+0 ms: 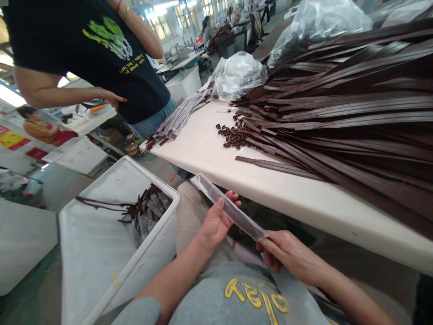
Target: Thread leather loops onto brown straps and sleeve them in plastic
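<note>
A long, narrow brown strip in a clear plastic sleeve (pixel 237 212) slants across my lap, beside the table's front edge. My left hand (pixel 218 221) is closed on its middle, thumb on top and fingers curled beneath. At its lower right end, my right hand (pixel 284 253) pinches it between thumb and fingers. Many long dark brown strips (pixel 355 108) lie piled on the right of the table, with small brown loops (pixel 235 135) at their left ends. One strip end (pixel 250 160) lies apart near the front edge.
The white table (pixel 203 135) spans the area ahead. Sleeved strips (pixel 182 113) lie at its far left corner, beside crumpled plastic bags (pixel 238 74). A white bin (pixel 98 234) with bundled strips (pixel 152 212) stands at my left. A person in a dark T-shirt (pixel 101 58) stands beyond.
</note>
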{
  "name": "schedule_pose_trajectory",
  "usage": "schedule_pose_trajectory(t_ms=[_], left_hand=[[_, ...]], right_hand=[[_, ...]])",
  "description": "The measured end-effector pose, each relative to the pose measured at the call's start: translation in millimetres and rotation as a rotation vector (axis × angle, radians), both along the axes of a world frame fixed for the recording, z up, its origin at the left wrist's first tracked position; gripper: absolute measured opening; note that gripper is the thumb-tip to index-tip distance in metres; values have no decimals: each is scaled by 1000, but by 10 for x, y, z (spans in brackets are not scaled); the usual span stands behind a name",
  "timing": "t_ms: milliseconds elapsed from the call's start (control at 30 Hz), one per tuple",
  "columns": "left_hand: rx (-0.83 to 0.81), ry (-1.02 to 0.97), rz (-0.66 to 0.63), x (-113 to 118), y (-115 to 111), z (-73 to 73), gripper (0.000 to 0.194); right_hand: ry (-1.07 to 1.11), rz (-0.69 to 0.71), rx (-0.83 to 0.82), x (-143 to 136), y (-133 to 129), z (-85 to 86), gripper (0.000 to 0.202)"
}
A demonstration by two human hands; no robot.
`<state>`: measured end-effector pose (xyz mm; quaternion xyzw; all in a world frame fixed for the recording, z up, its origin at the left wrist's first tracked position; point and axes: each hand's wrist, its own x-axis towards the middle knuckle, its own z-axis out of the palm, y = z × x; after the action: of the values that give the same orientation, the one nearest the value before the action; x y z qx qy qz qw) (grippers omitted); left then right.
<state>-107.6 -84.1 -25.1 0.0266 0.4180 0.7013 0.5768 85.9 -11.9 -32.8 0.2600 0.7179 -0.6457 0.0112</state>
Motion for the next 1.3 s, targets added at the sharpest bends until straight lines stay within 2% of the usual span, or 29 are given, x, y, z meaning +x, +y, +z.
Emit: schedule_pose_trajectory(t_ms=[67,100,200,267,333,400,467,500,567,633,667,733,800,867,900,933,1033,1100,1200,1300], left_hand=[[-38,20,82,-29,23,6,43],[-56,43,57,23,12,-2,40],[-48,87,-186,286,-81,-29,43],[-25,112,-272,359,-121,-9,51],[26,148,-171,264,-99,51,56],[61,181,18,88,-39,119,52],[43,214,107,-11,5,143,45],[10,234,81,3,8,129,42],[-40,250,-62,138,-29,67,39],[-41,257,-187,297,-88,12,38],[-26,259,-206,333,-108,7,39],[37,244,-140,271,-103,56,46],[98,208,14,86,-42,148,52],[95,189,144,-62,22,206,47],[62,203,156,-76,37,205,44],[17,218,118,-42,34,186,42],[-77,240,-106,234,-49,85,46],[-57,233,-168,342,-92,76,51],[94,168,-25,150,-24,204,62],[155,113,163,-166,120,330,53]], right_hand=[[0,-14,-11,-1,-30,-40,48],[10,-22,-5,-24,-37,-46,47],[55,-24,51,-130,-28,-1,46],[86,-9,87,-157,-14,44,46],[105,21,88,-120,-8,61,47],[101,34,63,-57,-13,41,49],[84,22,41,-28,-22,12,52],[78,9,38,-36,-27,5,54],[83,-12,65,-88,-31,13,57],[100,-23,116,-139,-27,37,57],[111,-18,135,-148,-23,46,56],[123,2,141,-120,-12,42,53],[119,21,125,-56,-4,11,50],[105,18,130,-10,-2,-23,49],[99,11,126,-6,-3,-33,49],[97,3,120,-16,-4,-34,49],[122,-17,131,-83,-2,4,48],[146,-17,151,-101,12,44,48],[142,7,156,-42,40,76,45],[114,20,179,32,54,58,45]])
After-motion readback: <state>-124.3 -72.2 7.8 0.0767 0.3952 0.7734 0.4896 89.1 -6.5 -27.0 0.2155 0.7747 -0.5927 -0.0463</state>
